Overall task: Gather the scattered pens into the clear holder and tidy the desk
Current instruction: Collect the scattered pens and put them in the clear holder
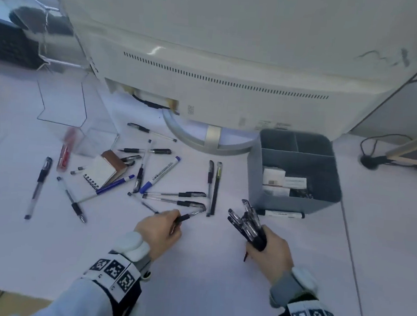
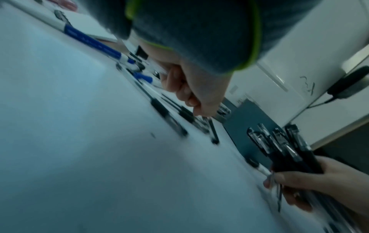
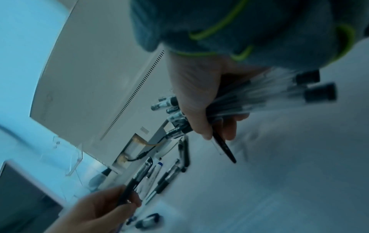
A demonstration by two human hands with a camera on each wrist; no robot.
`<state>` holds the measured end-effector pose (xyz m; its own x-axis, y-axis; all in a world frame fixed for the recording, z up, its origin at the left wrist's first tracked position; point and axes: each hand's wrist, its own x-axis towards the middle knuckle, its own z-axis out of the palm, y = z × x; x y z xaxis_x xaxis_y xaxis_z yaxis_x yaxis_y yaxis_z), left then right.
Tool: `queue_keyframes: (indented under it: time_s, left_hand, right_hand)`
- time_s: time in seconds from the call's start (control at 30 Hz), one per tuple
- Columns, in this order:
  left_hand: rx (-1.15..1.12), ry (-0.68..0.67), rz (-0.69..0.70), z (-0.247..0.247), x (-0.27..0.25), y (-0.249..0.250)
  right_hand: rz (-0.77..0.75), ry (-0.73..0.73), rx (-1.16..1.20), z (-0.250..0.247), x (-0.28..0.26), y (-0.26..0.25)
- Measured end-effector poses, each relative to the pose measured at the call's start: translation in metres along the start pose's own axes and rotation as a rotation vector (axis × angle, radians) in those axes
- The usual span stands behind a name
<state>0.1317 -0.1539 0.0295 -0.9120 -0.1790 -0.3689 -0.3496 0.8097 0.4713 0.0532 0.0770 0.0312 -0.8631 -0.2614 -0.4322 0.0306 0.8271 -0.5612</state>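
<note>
My left hand (image 1: 175,221) pinches one black gel pen (image 1: 191,214) low over the white desk, its cap end pointing right; the right wrist view shows this pen (image 3: 134,179) between the fingers. My right hand (image 1: 262,243) grips a bundle of several black pens (image 1: 246,222) upright, caps fanned upward, also visible as a bundle (image 2: 287,149) in the left wrist view. More pens (image 1: 174,198) lie scattered ahead of my left hand. The clear holder (image 1: 62,101) stands at the far left.
A grey divided organiser (image 1: 295,149) sits at the right with a marker (image 1: 281,214) lying against its front. A small spiral notepad (image 1: 103,170), a blue marker (image 1: 161,174) and a red item (image 1: 64,157) lie left of centre. A monitor (image 1: 209,65) with its stand fills the back.
</note>
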Motion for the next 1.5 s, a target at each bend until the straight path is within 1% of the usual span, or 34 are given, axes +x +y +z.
queue_keyframes:
  time_s: [0.1, 0.17, 0.27, 0.37, 0.53, 0.63, 0.7, 0.83, 0.9, 1.0, 1.03, 1.07, 1.1, 1.17, 1.2, 1.23, 1.3, 1.33, 1.37, 1.43, 1.47, 1.5]
  left_hand:
    - [-0.024, 0.141, -0.028, -0.016, 0.016, -0.002]
    - [-0.044, 0.223, -0.092, -0.018, 0.019, -0.007]
    - [-0.048, 0.246, -0.165, -0.015, 0.014, -0.019]
    - [-0.077, 0.307, -0.215, -0.014, 0.008, -0.022]
    - [-0.155, 0.404, -0.215, -0.016, 0.017, -0.008]
    - [-0.148, 0.424, -0.242, -0.018, 0.013, -0.008]
    - [-0.157, 0.467, -0.313, -0.021, 0.005, -0.015]
    - [-0.306, 0.594, -0.52, -0.034, -0.005, -0.034]
    - [-0.351, 0.611, -0.577, -0.034, -0.011, -0.041]
    - [-0.342, 0.615, -0.622, -0.038, -0.018, -0.05]
    - [-0.337, 0.626, -0.604, -0.041, -0.018, -0.053]
    - [-0.316, 0.618, -0.546, -0.043, -0.015, -0.054]
    - [-0.262, 0.576, -0.45, -0.044, -0.012, -0.054]
    - [-0.106, 0.422, -0.246, -0.046, -0.005, -0.067]
    - [-0.057, 0.364, -0.201, -0.046, -0.004, -0.075]
    - [-0.045, 0.33, -0.192, -0.048, -0.003, -0.085]
    - [-0.06, 0.322, -0.213, -0.055, -0.004, -0.104]
    - [-0.062, 0.323, -0.202, -0.061, -0.003, -0.113]
    - [-0.068, 0.334, -0.166, -0.068, -0.002, -0.121]
    - [-0.113, 0.367, -0.043, -0.086, 0.004, -0.131]
    - [-0.154, 0.365, 0.016, -0.096, 0.005, -0.131]
    - [-0.223, 0.331, 0.053, -0.105, 0.005, -0.127]
  right_hand:
    - [-0.009, 0.028, 0.128, -0.006, 0.008, -0.006]
    - [0.011, 0.037, 0.152, -0.007, 0.007, -0.003]
    - [0.019, 0.052, 0.159, -0.004, 0.003, 0.003]
    - [0.019, 0.062, 0.177, -0.004, -0.001, 0.008]
    - [0.01, 0.104, 0.185, -0.019, 0.009, 0.011]
    - [-0.009, 0.122, 0.217, -0.028, 0.011, 0.011]
    - [-0.023, 0.088, 0.241, -0.028, 0.011, 0.006]
    - [-0.136, 0.049, 0.267, -0.023, 0.019, -0.015]
    - [-0.161, 0.031, 0.273, -0.017, 0.021, -0.022]
    - [-0.159, -0.008, 0.272, -0.005, 0.018, -0.034]
    - [-0.154, -0.017, 0.289, -0.001, 0.018, -0.041]
    - [-0.147, -0.026, 0.313, 0.001, 0.018, -0.047]
    - [-0.143, -0.035, 0.34, 0.003, 0.019, -0.053]
    - [-0.124, -0.055, 0.372, 0.014, 0.021, -0.068]
    - [-0.109, -0.066, 0.386, 0.018, 0.02, -0.074]
    - [-0.096, -0.072, 0.404, 0.024, 0.021, -0.08]
    - [-0.075, -0.078, 0.449, 0.034, 0.022, -0.092]
    - [-0.061, -0.083, 0.477, 0.04, 0.023, -0.101]
    - [-0.051, -0.092, 0.52, 0.046, 0.024, -0.111]
    - [-0.044, -0.099, 0.676, 0.057, 0.027, -0.137]
    - [-0.042, -0.099, 0.772, 0.062, 0.027, -0.15]
    - [-0.05, -0.1, 0.862, 0.063, 0.026, -0.162]
